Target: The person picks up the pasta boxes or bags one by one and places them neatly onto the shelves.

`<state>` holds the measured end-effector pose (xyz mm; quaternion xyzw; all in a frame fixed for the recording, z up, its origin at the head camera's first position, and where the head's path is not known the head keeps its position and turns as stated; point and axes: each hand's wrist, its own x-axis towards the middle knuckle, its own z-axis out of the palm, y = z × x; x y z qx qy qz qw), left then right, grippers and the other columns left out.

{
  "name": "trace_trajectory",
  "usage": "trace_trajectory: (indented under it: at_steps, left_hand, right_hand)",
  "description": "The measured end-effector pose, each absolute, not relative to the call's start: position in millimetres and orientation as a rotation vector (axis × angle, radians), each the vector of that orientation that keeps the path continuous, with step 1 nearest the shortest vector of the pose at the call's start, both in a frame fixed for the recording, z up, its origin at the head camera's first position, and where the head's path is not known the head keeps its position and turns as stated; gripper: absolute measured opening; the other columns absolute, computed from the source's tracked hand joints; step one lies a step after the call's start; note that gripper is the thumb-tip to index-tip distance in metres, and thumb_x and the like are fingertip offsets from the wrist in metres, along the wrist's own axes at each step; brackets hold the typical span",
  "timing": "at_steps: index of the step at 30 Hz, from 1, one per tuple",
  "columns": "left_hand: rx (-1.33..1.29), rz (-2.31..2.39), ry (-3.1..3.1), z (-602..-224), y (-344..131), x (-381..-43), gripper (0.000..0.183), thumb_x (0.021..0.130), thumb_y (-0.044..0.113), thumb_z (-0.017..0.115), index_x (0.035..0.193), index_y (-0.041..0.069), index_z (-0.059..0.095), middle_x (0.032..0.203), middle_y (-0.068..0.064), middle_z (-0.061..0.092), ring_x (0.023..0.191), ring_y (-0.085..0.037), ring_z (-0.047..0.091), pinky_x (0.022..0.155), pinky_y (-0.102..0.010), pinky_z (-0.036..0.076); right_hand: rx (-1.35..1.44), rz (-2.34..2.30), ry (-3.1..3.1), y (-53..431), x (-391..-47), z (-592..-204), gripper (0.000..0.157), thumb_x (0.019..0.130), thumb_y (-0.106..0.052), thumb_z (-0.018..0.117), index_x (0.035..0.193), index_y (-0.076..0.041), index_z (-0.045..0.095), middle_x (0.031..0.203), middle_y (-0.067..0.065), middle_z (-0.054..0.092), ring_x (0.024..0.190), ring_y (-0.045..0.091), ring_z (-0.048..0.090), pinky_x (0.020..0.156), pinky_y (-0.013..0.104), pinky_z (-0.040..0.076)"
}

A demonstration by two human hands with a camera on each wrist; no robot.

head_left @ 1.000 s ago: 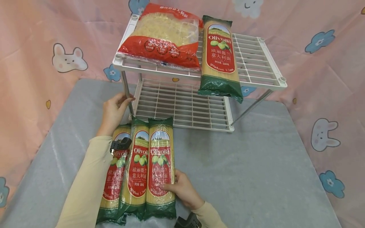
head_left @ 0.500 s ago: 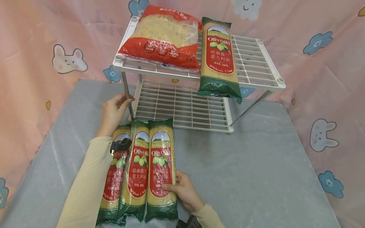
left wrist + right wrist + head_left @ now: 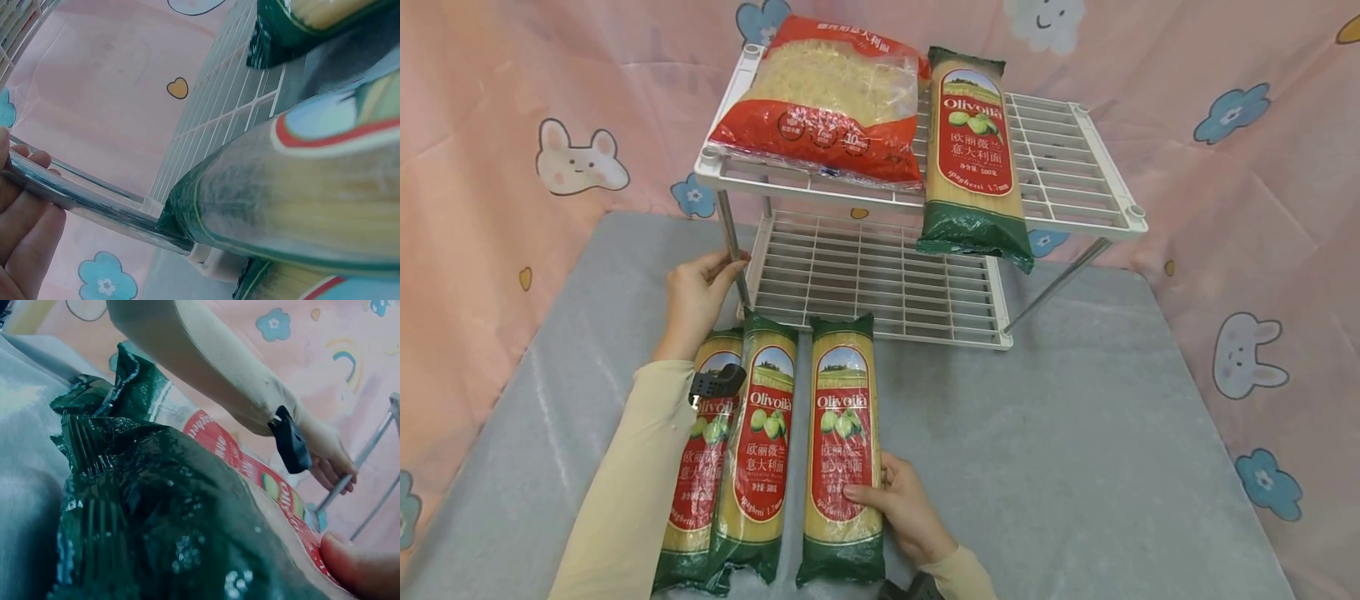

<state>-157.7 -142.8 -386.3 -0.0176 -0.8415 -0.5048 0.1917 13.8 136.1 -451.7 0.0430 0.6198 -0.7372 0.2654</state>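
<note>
My left hand (image 3: 694, 298) grips the front left metal post (image 3: 732, 246) of a white two-tier rack; the left wrist view shows the fingers curled round that post (image 3: 94, 203). With thumb on top and fingers at its right side, my right hand (image 3: 907, 506) holds a spaghetti packet (image 3: 842, 450) by its lower right part. This packet has green ends and a red label. To its left lie two matching packets, a middle spaghetti packet (image 3: 763, 450) and a left spaghetti packet (image 3: 700, 467), the latter partly covered by my left sleeve and wrist strap.
On the upper shelf (image 3: 1067, 158) lie a red bag of short pasta (image 3: 827, 100) and another spaghetti packet (image 3: 973, 158), whose green end overhangs the front edge. Below is the lower shelf (image 3: 880, 275). A grey cloth (image 3: 1075, 417) covers the table; a pink printed curtain (image 3: 1262, 233) hangs behind.
My right hand has drawn its spaghetti packet to the right, opening a gap between it and the middle packet. The left hand stays on the post.
</note>
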Motion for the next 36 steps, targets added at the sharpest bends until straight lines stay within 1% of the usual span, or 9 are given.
trace_trajectory:
  at_steps: [9, 13, 18, 21, 28, 34, 36]
  left_hand:
    - [-0.054, -1.411, -2.360, -386, -141, -158, 0.025, 0.094, 0.016, 0.061, 0.108, -0.003, 0.069, 0.104, -0.018, 0.068, 0.098, -0.030, 0.066, 0.081, -0.045, 0.052]
    - [-0.054, -1.422, -2.350, -386, -141, -158, 0.025, 0.093, 0.015, 0.061, 0.109, -0.003, 0.069, 0.104, -0.019, 0.068, 0.097, -0.030, 0.066, 0.080, -0.044, 0.052]
    - [-0.041, -1.443, -2.346, -386, -142, -156, 0.026, 0.093, 0.015, 0.061, 0.110, -0.003, 0.068, 0.105, -0.018, 0.067, 0.097, -0.029, 0.066, 0.082, -0.043, 0.052]
    - [-0.044, -1.440, -2.351, -386, -142, -156, 0.026, 0.093, 0.015, 0.061, 0.111, -0.003, 0.068, 0.105, -0.018, 0.067, 0.098, -0.029, 0.066, 0.082, -0.043, 0.052]
    - [-0.045, -1.451, -2.345, -387, -143, -157, 0.028, 0.094, 0.017, 0.061, 0.111, -0.004, 0.067, 0.106, -0.018, 0.067, 0.099, -0.030, 0.065, 0.085, -0.044, 0.051]
    - [-0.041, -1.470, -2.345, -388, -142, -156, 0.027, 0.094, 0.014, 0.060, 0.111, -0.004, 0.067, 0.107, -0.018, 0.067, 0.100, -0.029, 0.064, 0.088, -0.042, 0.050]
    - [-0.043, -1.473, -2.341, -387, -142, -155, 0.026, 0.094, 0.014, 0.060, 0.112, -0.005, 0.066, 0.107, -0.019, 0.067, 0.101, -0.030, 0.064, 0.088, -0.042, 0.050]
  right_hand:
    - [0.114, -2.035, 1.722, 157, 16, -444, 0.045, 0.081, 0.002, 0.068, 0.119, 0.016, 0.049, 0.094, 0.007, 0.070, 0.081, 0.015, 0.067, 0.075, 0.029, 0.054]
    - [0.150, -2.055, 1.764, 166, 18, -440, 0.044, 0.081, 0.004, 0.067, 0.118, 0.017, 0.048, 0.093, 0.006, 0.071, 0.081, 0.015, 0.067, 0.074, 0.028, 0.054]
    - [0.198, -2.093, 1.789, 178, 23, -436, 0.044, 0.083, 0.004, 0.065, 0.121, 0.017, 0.047, 0.094, 0.005, 0.070, 0.083, 0.016, 0.067, 0.075, 0.028, 0.054]
    - [0.256, -2.116, 1.812, 186, 26, -433, 0.041, 0.083, 0.004, 0.064, 0.119, 0.016, 0.049, 0.092, 0.005, 0.071, 0.082, 0.016, 0.067, 0.074, 0.028, 0.054]
    - [0.454, -2.161, 1.871, 204, 32, -426, 0.034, 0.083, 0.004, 0.063, 0.116, 0.008, 0.054, 0.090, 0.007, 0.070, 0.076, 0.019, 0.067, 0.068, 0.029, 0.055]
    - [0.591, -2.156, 1.946, 224, 39, -420, 0.039, 0.085, 0.002, 0.062, 0.121, 0.010, 0.049, 0.089, 0.005, 0.070, 0.076, 0.018, 0.067, 0.067, 0.030, 0.056]
    - [0.622, -2.162, 1.955, 232, 43, -418, 0.038, 0.087, 0.000, 0.062, 0.122, 0.008, 0.049, 0.090, 0.004, 0.070, 0.077, 0.018, 0.068, 0.068, 0.030, 0.056]
